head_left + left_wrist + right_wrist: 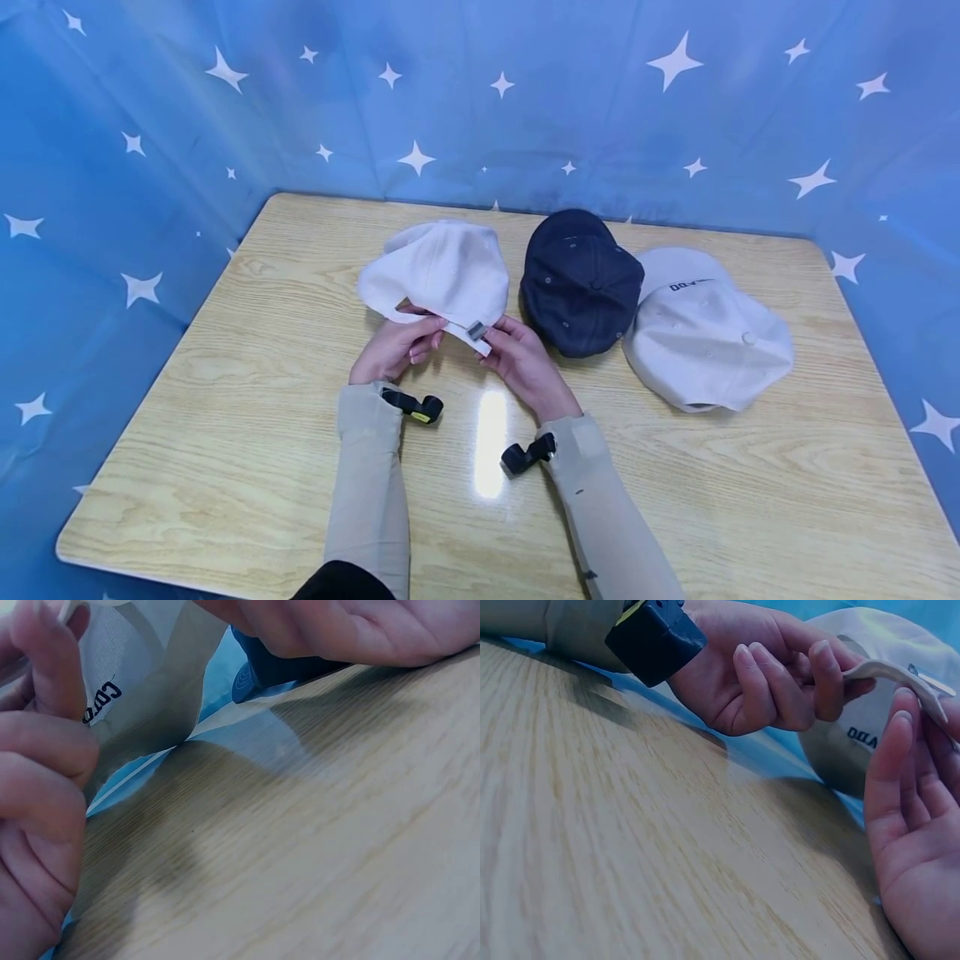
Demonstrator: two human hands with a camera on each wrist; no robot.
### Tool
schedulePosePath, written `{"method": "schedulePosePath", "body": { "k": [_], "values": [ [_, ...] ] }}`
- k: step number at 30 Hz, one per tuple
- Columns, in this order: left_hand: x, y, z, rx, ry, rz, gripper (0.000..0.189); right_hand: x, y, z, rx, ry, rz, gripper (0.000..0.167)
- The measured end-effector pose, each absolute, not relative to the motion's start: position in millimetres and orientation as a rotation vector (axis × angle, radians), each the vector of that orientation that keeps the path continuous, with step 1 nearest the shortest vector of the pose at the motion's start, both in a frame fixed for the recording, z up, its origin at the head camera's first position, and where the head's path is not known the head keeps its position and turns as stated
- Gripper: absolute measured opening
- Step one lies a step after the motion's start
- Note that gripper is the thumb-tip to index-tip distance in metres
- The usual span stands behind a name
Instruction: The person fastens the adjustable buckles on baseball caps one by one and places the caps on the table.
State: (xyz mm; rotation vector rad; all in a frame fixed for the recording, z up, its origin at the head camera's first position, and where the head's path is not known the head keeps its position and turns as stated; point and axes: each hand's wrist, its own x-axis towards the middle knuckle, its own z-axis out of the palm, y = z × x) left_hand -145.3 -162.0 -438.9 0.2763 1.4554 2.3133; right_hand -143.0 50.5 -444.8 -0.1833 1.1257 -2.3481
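A white baseball cap (450,267) is held up by its back strap (459,332) near the middle of the table. My left hand (390,346) pinches the strap at the left, below the back opening. With thumb and fingers, my right hand (525,367) grips the strap's other end beside a metal buckle (477,331). In the right wrist view the strap (889,669) bends between both hands. Dark lettering shows on the cap front (142,682) in the left wrist view. Part of the buckle is hidden by fingers there.
Right of the held cap lies a dark navy cap (581,287). Touching it is another white cap (708,342) with dark lettering. All are on a wood-grain table (225,433), with a blue star-patterned curtain (465,117) behind and at the sides.
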Motion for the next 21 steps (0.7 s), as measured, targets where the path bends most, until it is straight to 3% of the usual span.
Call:
{"method": "schedulePosePath", "body": {
  "k": [21],
  "values": [
    [-146.1,-161.6,-438.0,0.24,1.446,2.298,0.013,-143.0,49.3,-444.3,-0.184,1.181,-2.328,0.005]
  ]
}}
